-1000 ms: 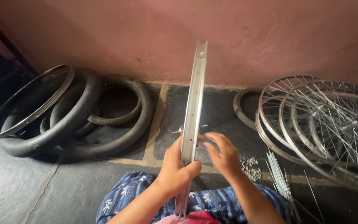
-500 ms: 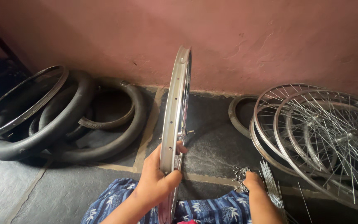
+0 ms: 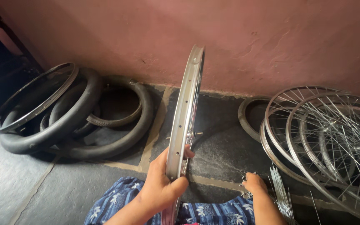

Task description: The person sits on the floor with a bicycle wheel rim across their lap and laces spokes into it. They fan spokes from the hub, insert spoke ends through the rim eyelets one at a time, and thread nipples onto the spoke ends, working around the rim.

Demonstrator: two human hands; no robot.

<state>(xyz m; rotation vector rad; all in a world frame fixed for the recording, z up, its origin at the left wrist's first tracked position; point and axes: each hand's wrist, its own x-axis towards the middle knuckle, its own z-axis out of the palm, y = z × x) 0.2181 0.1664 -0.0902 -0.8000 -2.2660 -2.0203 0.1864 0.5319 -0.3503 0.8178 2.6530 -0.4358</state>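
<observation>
Both forearms are showing bare, with no sleeves, watch or rings covering them down to the left hand (image 3: 160,187) and the right hand (image 3: 254,183). Over the lap the person is wearing a blue garment (image 3: 213,210) printed with paler, whitish leaf and flower shapes, hanging in soft folds

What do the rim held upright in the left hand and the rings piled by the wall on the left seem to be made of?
The rim looks like bright, polished metal: silvery, reflective, with drilled holes along its band. The left hand grips it. The rings by the wall look like black rubber tyres: dull, matte and thick-walled. A bare hoop leaning on them appears metal too, with a grey sheen.
</observation>
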